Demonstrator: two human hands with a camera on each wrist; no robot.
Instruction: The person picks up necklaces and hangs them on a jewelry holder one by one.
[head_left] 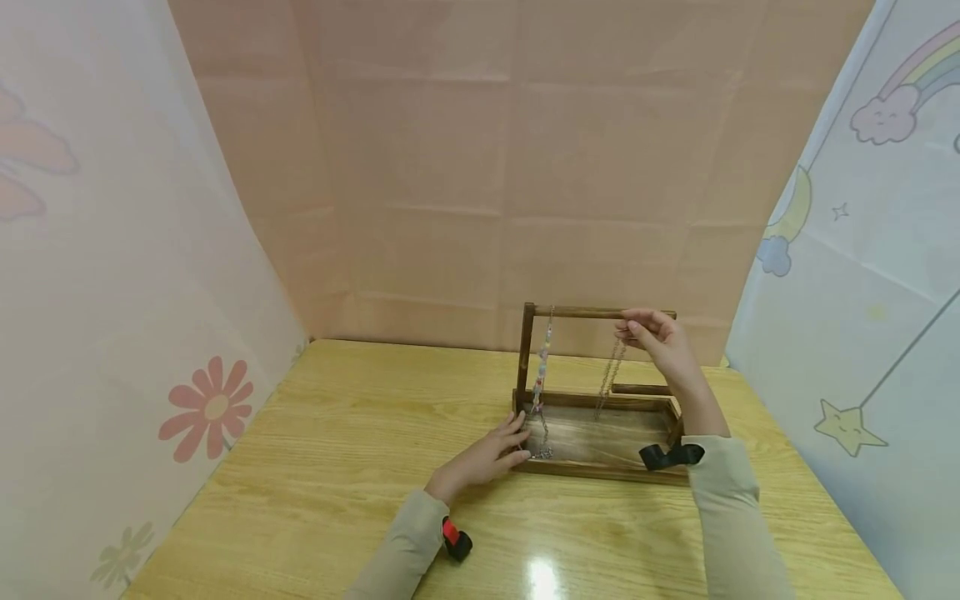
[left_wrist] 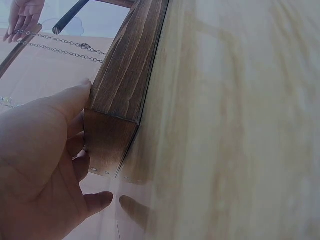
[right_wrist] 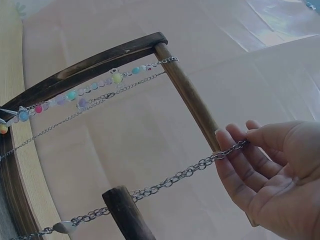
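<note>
My right hand (head_left: pixel 660 337) pinches a silver chain necklace (head_left: pixel 611 375) between thumb and fingers, right at the top bar of a dark wooden jewelry stand (head_left: pixel 592 312). In the right wrist view the doubled chain (right_wrist: pixel 175 177) runs down from the fingertips, with a small flat silver pendant (right_wrist: pixel 65 227) low on it. A pastel beaded necklace (head_left: pixel 542 367) hangs from the bar's left part, its lower chain lying in the stand's tray (head_left: pixel 592 475). My left hand (head_left: pixel 487 454) rests at the tray's left end, thumb by the front corner (left_wrist: pixel 112 85) and fingers along the end wall.
A shorter lower bar (head_left: pixel 641 389) juts leftward above the tray's right side. The stand sits on a wood-grain table (head_left: pixel 360 433). A plain tan backdrop (head_left: pixel 420 167) rises behind, with printed cloth walls (head_left: pixel 97 275) on both sides.
</note>
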